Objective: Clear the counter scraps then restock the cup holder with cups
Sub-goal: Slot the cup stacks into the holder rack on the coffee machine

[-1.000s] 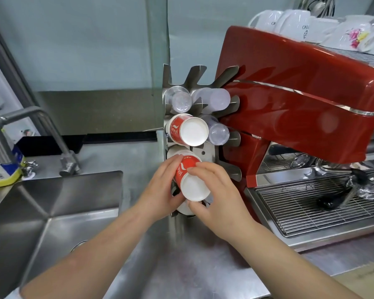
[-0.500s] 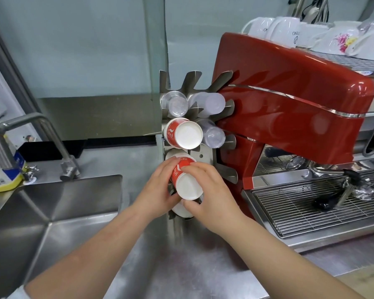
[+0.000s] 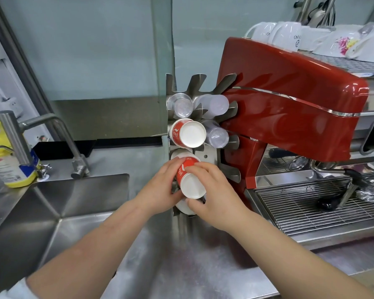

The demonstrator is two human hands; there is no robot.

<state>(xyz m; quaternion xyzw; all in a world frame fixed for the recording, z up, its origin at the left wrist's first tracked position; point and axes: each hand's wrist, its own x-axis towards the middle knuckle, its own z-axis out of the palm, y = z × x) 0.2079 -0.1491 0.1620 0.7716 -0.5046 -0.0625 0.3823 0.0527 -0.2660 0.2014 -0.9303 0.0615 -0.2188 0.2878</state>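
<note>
Barely changed vs 1 s ago: cup stack [image 3: 189, 182] held by both hands, L hand [image 3: 160, 186] & R hand [image 3: 214, 195] curled round it, seated lower in holder [image 3: 207, 156]. Restock nearly done, probably.

Both bare forearms reach forward from the bottom edge, converging at centre. Left hand [image 3: 160, 188] comes in from the lower left, fingers curled round the left side of a red paper cup [image 3: 189, 180], thumb below. Right hand [image 3: 216, 197] comes in from the lower right, fingers curled over the cup's top, thumb under its white base. White sleeve cuff at left elbow.
</note>
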